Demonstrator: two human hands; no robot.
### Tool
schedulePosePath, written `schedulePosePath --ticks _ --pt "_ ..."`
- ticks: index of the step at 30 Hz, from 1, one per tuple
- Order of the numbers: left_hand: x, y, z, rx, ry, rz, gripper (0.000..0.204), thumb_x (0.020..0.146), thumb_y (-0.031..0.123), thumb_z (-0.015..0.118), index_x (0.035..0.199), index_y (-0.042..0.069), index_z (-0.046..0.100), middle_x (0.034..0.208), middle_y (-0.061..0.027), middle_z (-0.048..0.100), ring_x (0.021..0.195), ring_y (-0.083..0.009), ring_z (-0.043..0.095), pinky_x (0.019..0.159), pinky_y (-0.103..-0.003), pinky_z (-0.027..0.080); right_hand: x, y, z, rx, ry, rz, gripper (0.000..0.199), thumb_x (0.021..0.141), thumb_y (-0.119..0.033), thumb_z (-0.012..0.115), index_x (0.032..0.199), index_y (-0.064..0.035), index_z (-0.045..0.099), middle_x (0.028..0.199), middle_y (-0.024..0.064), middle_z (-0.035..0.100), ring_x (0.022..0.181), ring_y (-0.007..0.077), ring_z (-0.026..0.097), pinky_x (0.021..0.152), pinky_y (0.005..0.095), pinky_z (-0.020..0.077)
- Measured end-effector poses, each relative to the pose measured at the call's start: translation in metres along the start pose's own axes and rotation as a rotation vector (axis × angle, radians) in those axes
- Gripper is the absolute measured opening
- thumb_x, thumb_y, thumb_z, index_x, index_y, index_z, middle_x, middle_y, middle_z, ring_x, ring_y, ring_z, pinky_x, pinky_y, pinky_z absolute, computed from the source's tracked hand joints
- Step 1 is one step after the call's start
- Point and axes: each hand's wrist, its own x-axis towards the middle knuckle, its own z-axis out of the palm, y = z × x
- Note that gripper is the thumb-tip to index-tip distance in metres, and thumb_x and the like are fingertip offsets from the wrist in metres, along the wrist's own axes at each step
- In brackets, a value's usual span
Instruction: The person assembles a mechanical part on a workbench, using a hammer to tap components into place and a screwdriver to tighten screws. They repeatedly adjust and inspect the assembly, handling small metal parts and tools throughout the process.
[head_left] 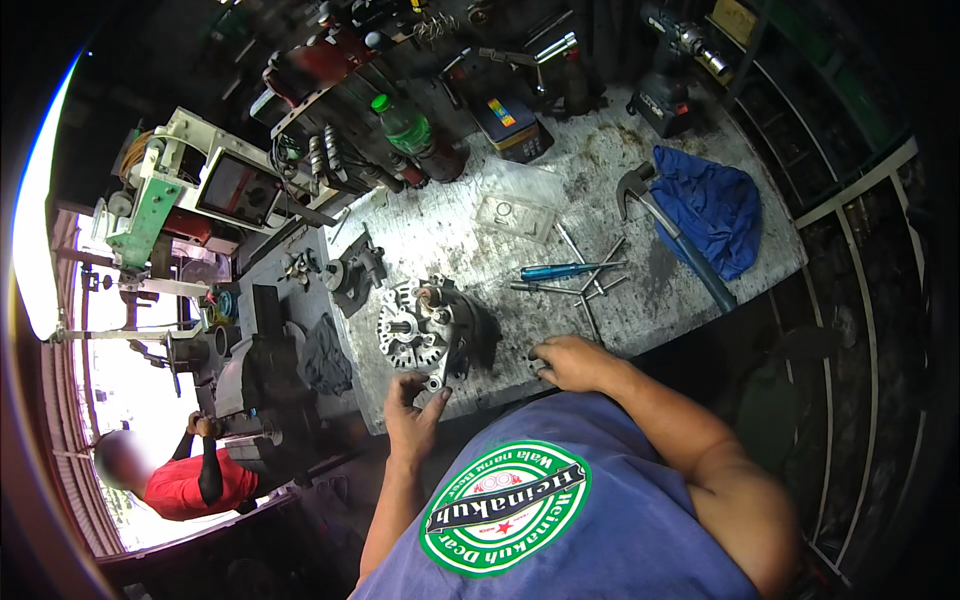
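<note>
An alternator (412,325) with a slotted silver housing stands on the metal-topped workbench, its shaft end turned toward the left. My left hand (408,412) grips the lug at its near lower edge between thumb and fingers. Farther right, at the bench's front edge, rests my right hand (572,362), fingers curled in. What they hold, if anything, is hidden. Beyond that hand lie a blue screwdriver (565,270) and a three-armed socket wrench (587,290).
A hammer (690,250) lies against a blue cloth (712,205) on the right. Toward the back are a clear plastic bag (515,215), a green-capped bottle (405,130), a small box (510,128) and a cordless impact wrench (670,95). A person in red (205,482) works at the far left.
</note>
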Motion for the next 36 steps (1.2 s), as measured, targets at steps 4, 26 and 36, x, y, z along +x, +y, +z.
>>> schedulePosePath --ticks 4,26,36 --pt "-0.004 0.008 0.013 0.008 0.049 -0.017 0.043 0.092 0.001 0.089 0.121 0.006 0.059 0.117 -0.0017 0.061 0.112 -0.0121 0.058 0.104 -0.029 0.048 0.001 0.01 -0.002 0.025 -0.029 -0.069 0.04 0.096 -0.022 0.079 0.131 -0.0028 0.074 0.121 0.0226 0.075 0.117 0.0452 0.072 0.102 0.0523 0.0581" --pt "-0.019 0.012 0.044 -0.06 0.256 -0.067 0.031 0.101 0.006 0.083 0.127 0.003 0.067 0.107 -0.0025 0.071 0.1 -0.0114 0.065 0.093 -0.029 0.053 0.004 0.001 -0.013 -0.149 -0.217 -0.144 0.042 0.095 -0.026 0.079 0.129 -0.0036 0.075 0.12 0.0239 0.076 0.116 0.0452 0.074 0.102 0.055 0.0592" --pt "-0.013 0.01 0.026 0.023 0.158 -0.034 0.036 0.097 0.009 0.086 0.126 0.002 0.067 0.113 -0.0131 0.077 0.105 -0.0225 0.074 0.097 -0.038 0.058 0.009 -0.016 0.006 -0.185 -0.243 -0.116 0.043 0.095 -0.029 0.078 0.128 -0.0019 0.074 0.121 0.0259 0.076 0.118 0.0453 0.073 0.101 0.0557 0.0587"
